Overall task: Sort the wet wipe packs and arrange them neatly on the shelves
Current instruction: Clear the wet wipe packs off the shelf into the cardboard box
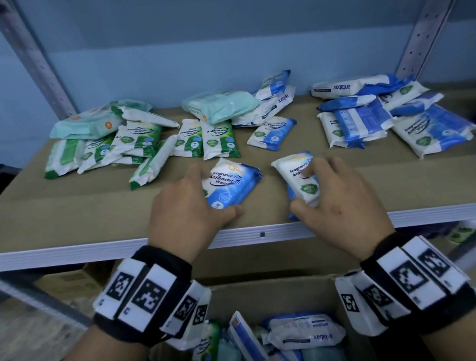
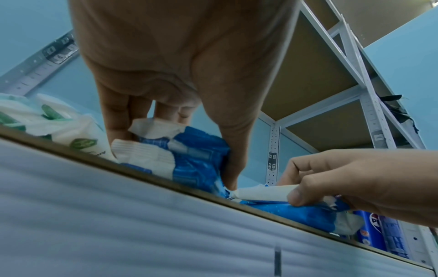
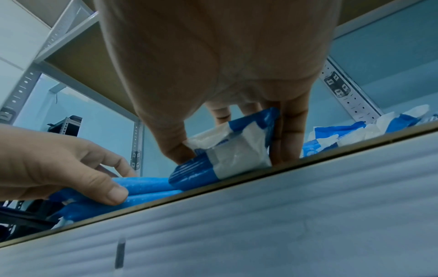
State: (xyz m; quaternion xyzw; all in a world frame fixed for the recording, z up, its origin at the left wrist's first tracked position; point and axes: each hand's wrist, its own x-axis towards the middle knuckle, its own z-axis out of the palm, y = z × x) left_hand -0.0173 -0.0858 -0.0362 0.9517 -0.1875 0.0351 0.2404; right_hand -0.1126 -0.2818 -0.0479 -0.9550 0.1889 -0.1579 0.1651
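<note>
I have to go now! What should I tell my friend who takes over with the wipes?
Left hand grips a blue Fragrance Free pack at the shelf's front edge.
Right hand grips another blue pack beside it.
Done: green packs lie loosely piled at left, blue packs at right; the middle pile is mixed.
Left: place these two with the blue ones, empty the box below, tidy the piles.

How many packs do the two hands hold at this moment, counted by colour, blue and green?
Blue: 2, the left pack in the left hand, the right pack in the right hand.
Green: 0; the green packs lie behind, untouched.
Total: 2
</note>
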